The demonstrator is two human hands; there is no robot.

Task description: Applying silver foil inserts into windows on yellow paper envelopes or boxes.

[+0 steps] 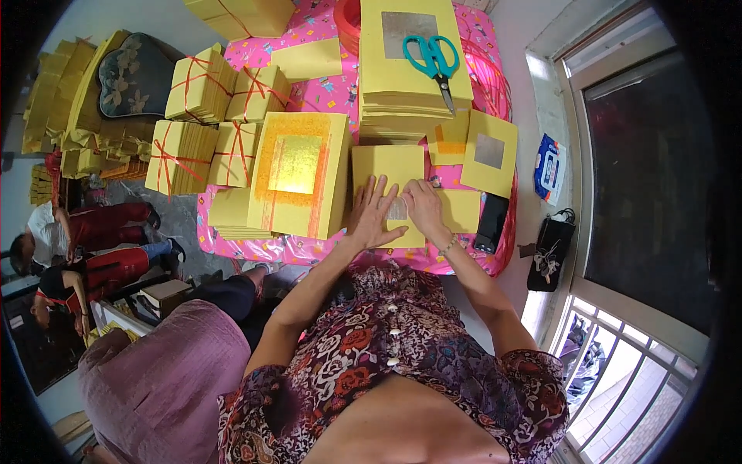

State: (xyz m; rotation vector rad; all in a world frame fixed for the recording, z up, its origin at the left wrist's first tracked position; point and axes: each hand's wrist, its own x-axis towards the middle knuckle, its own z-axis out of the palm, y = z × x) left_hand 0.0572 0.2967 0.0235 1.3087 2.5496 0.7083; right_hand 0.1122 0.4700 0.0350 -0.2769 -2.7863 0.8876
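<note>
L hand [373, 220] flat, grip splayed apart, on silver-square yellow joss paper [390, 162] nr bench [315, 97] front edge, R hand [424, 207] curled over it, can't tell if pinching; poss. risk: paper skews/creases if L pressure slips while R pushes.

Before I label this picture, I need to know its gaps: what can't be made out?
- Silver patch on the yellow paper sheet, head view: mostly covered by the left hand and right hand.
- Right fingertips, head view: curled under that hand, so whether they grip anything is hidden.
- Red plastic tub, head view: cut off by the top edge and partly blocked by the tall yellow paper stack.
</note>
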